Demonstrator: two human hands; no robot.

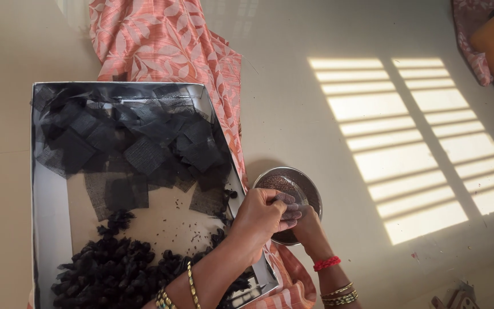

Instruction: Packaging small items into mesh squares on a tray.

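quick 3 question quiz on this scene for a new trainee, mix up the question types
1. True or false: the black mesh squares lie inside the shallow box.
2. Multiple choice: what are both hands working above? A) an orange tub B) a small metal bowl C) a folded towel
3. Fill in: the heap of tied black bundles sits at the ___ end of the box, nearest the person.

Key
1. True.
2. B. The left hand and right hand meet over the bowl, pinching a small piece of mesh.
3. Near.
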